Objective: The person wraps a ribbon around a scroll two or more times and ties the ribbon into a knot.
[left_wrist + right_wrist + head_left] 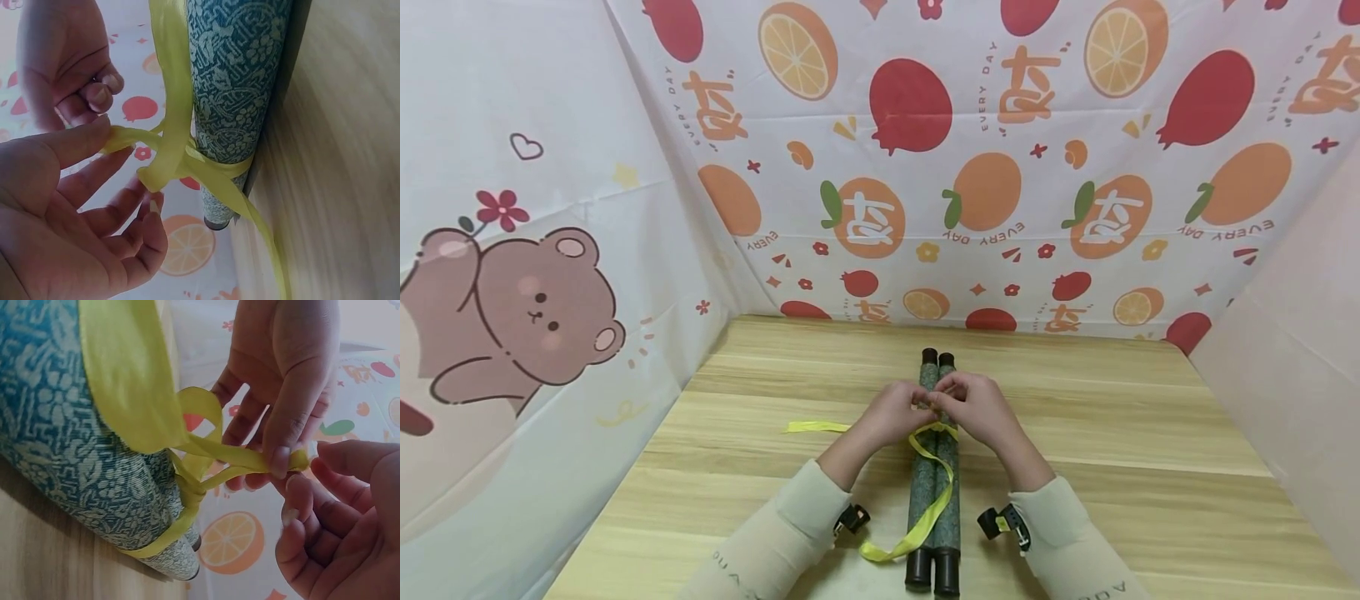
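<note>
Two rolled scrolls (pixel 947 500) in green-blue patterned cloth, with dark end knobs (pixel 919 570), lie side by side on the table. A yellow ribbon (pixel 134 375) goes round both and crosses in a knot (pixel 192 487) on top. My left hand (pixel 891 412) pinches a folded loop of this ribbon between thumb and fingers, just off the knot. Close by, my right hand (pixel 981 410) has its fingers loosely bent; in the right wrist view its thumb and fingertips are right at the loop's tip, with nothing gripped between them.
One ribbon tail (pixel 816 427) stretches left across the wooden table (pixel 1112 442); another trails over the scrolls toward the near end. A fruit-print cloth (pixel 925 208) rises behind the table, and a bear-print cloth (pixel 550 317) hangs on the left. Both wrists wear small black cameras (pixel 852 518).
</note>
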`<state>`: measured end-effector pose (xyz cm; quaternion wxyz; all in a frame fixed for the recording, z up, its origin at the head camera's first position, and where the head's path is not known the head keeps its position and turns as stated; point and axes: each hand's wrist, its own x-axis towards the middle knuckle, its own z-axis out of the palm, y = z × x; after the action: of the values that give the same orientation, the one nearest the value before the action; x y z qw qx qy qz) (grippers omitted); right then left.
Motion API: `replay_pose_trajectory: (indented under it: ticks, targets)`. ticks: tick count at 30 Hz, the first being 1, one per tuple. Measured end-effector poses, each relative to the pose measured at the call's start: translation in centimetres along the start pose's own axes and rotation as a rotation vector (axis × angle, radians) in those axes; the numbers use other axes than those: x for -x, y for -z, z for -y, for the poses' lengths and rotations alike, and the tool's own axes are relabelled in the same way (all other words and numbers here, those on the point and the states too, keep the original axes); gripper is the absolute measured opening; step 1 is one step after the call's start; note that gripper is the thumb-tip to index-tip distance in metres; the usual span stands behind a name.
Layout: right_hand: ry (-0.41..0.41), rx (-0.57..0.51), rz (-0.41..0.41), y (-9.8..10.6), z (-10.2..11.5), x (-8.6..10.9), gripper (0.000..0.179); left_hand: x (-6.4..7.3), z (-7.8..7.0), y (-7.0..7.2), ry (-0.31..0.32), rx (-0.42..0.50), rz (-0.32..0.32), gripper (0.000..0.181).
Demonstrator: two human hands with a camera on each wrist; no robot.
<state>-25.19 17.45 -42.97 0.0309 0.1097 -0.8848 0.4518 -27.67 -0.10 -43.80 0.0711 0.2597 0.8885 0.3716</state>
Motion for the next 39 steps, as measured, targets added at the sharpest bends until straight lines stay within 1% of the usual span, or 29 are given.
replay_pose_trajectory:
  ticks: [2, 4, 6, 9, 13, 16, 20, 24, 27, 29, 30, 33, 35, 36, 38, 39]
  targets:
    - [0.002, -0.017, 0.014, 0.1, 0.2, 0.1, 0.013, 0.0, 0.0, 0.0, 0.010, 0.013, -0.003, 0.017]
    - [0.003, -0.022, 0.023, 0.2, 0.3, 0.2, 0.011, 0.0, 0.0, -0.1, 0.033, 0.037, -0.007, 0.017]
    - [0.003, -0.014, 0.027, 0.2, 0.3, 0.3, 0.009, 0.0, -0.1, -0.1, 0.057, 0.055, -0.014, 0.018]
    - [0.018, 0.022, 0.012, 0.1, 0.3, 0.3, 0.007, -0.1, 0.0, -0.1, 0.082, 0.074, -0.022, 0.018]
    - [0.039, 0.069, -0.016, 0.1, 0.3, 0.3, 0.004, -0.1, 0.2, -0.2, 0.068, 0.073, -0.019, 0.018]
    - [0.048, 0.094, -0.029, 0.0, 0.2, 0.2, 0.005, 0.0, 0.2, -0.2, 0.065, 0.083, -0.021, 0.020]
    - [0.052, 0.102, -0.044, -0.1, 0.1, 0.2, 0.004, 0.0, 0.1, -0.2, 0.060, 0.095, -0.030, 0.024]
    - [0.037, 0.052, -0.044, -0.1, -0.1, 0.3, 0.005, 0.0, 0.3, -0.1, 0.037, 0.092, -0.028, 0.019]
    - [0.010, 0.005, -0.030, 0.0, -0.4, 0.4, 0.010, 0.1, 0.3, 0.0, 0.034, 0.101, -0.022, 0.018]
    - [-0.008, 0.011, 0.013, 0.0, -0.6, 0.6, 0.015, 0.3, 0.4, 0.2, 0.041, 0.114, -0.017, 0.018]
    - [-0.009, 0.027, 0.051, 0.0, -0.7, 0.7, 0.018, 0.4, 0.4, 0.2, 0.050, 0.120, -0.016, 0.017]
    - [0.010, 0.111, 0.205, -0.2, -1.0, 1.1, 0.024, 0.5, 0.4, 0.4, 0.072, 0.144, 0.000, 0.018]
    - [0.027, 0.169, 0.299, -0.4, -1.2, 1.4, 0.025, 0.6, 0.4, 0.4, 0.087, 0.134, 0.001, 0.018]
    - [0.035, 0.193, 0.333, -0.5, -1.3, 1.5, 0.025, 0.6, 0.4, 0.5, 0.092, 0.127, 0.001, 0.018]
    - [0.048, 0.225, 0.371, -0.8, -1.5, 1.8, 0.022, 0.6, 0.4, 0.5, 0.094, 0.114, -0.005, 0.017]
    - [0.057, 0.238, 0.377, -0.9, -1.5, 1.8, 0.021, 0.6, 0.5, 0.5, 0.098, 0.110, -0.011, 0.017]
